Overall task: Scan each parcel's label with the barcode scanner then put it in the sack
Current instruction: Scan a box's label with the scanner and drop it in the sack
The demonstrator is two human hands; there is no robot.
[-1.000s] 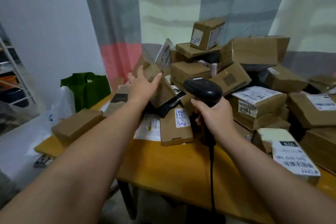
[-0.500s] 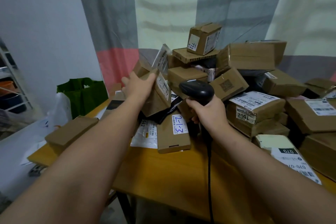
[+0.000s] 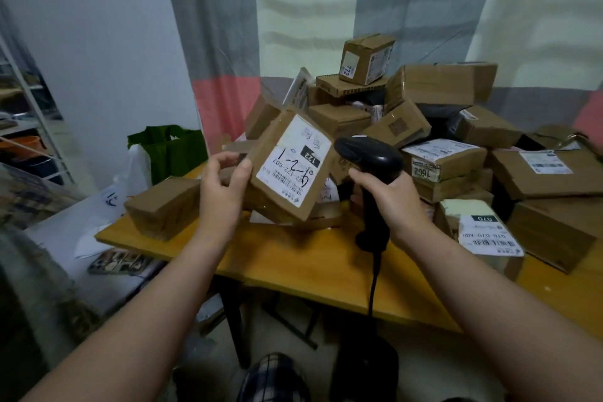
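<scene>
While the left hand (image 3: 225, 186) grips a flat cardboard parcel (image 3: 277, 186) by its left edge, thumb curled over the front and fingers behind, I see that parcel held tilted above the wooden table (image 3: 293, 261), just in front of the heap. Its white label (image 3: 293, 160) faces the camera, showing handwritten digits, a black tag reading 122 and a barcode along its lower edge.

The right hand (image 3: 391, 202) is wrapped round the handle of the black barcode scanner (image 3: 368, 157), whose head sits just beside the parcel's right edge. I cannot tell whether a finger rests on the trigger. The scanner's cable (image 3: 373, 284) hangs down past the table's near edge.

Behind both hands a heap of parcels (image 3: 440, 85) covers the far and right parts of the table, topped by a small box marked 772 (image 3: 367, 59). A plain flat box (image 3: 163, 206) lies at the table's left corner.

Off the left end stand a green bag (image 3: 169, 147) and a white plastic bag (image 3: 130, 170); I cannot tell which is the sack.
</scene>
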